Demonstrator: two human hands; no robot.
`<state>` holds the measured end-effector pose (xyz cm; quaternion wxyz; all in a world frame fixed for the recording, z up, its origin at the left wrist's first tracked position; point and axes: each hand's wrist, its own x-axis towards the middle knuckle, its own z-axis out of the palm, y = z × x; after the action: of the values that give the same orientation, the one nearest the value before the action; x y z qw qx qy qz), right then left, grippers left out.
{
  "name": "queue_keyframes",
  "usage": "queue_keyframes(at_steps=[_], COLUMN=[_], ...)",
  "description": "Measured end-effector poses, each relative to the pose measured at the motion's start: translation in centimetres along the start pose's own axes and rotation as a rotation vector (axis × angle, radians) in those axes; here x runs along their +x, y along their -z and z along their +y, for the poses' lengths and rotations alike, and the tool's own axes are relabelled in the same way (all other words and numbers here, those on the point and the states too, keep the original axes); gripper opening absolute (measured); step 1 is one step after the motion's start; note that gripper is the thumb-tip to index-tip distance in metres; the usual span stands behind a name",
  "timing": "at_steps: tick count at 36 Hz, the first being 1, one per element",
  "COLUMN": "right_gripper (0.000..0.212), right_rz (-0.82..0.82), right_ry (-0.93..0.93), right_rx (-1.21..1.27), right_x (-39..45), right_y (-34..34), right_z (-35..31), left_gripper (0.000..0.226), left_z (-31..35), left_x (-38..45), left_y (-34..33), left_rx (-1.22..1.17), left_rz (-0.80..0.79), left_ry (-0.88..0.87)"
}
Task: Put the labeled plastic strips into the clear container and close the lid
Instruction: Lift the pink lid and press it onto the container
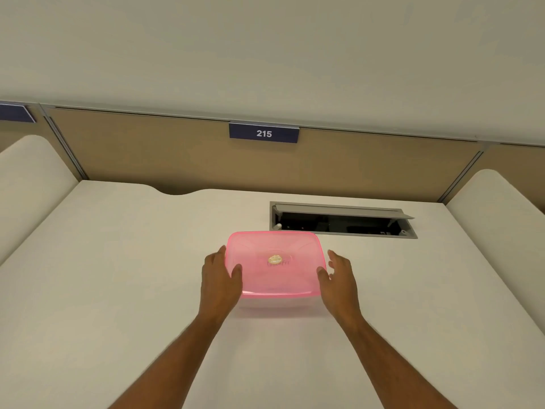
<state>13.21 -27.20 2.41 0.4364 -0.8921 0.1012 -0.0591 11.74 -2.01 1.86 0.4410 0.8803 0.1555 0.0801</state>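
Observation:
A clear container (pixel 277 304) with a translucent pink lid (pixel 275 262) sits on the white desk (pixel 118 290); the lid lies on top and has a small round gold sticker at its middle. My left hand (pixel 219 278) rests against the lid's left edge, thumb on top of the rim. My right hand (pixel 339 277) is at the right edge with fingers spread, the thumb touching the rim and the fingers slightly off it. No plastic strips show on the desk; what is inside the container is hidden by the lid.
An open cable hatch (pixel 343 221) with a raised grey flap lies in the desk just behind and right of the container. A tan partition with a blue sign "215" (pixel 264 133) closes the back. Rounded white side dividers stand at left and right.

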Motion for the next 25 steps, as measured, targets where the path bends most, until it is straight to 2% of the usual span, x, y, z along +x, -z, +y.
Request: queue_keyframes(at_steps=[5,10,15,21,25], right_gripper=[0.059,0.063,0.055,0.035,0.023], right_rz=[-0.093,-0.23,-0.201,-0.089,-0.082], right_ry=[0.12,0.148,0.149,0.144,0.114], right_rx=[-0.151,-0.278,-0.322,-0.179,-0.022], right_x=[3.3,6.1,7.8,8.6,9.2], right_y=[-0.5,-1.9,-3.2,-4.1,-3.6], right_z=[-1.2,-1.7,-1.7,-1.8,-1.8], left_gripper=[0.056,0.058,0.046,0.033,0.032], left_z=[1.1,1.9,1.9,1.6,1.3], left_x=[3.1,5.6,7.2,8.0,8.0], left_y=[-1.3,-2.3,-3.0,-3.6,-3.7], left_rx=[0.219,0.365,0.456,0.359,0.309], left_rz=[-0.063,-0.113,-0.06,0.014,0.033], left_ry=[-0.127,-0.143,-0.195,-0.182,-0.181])
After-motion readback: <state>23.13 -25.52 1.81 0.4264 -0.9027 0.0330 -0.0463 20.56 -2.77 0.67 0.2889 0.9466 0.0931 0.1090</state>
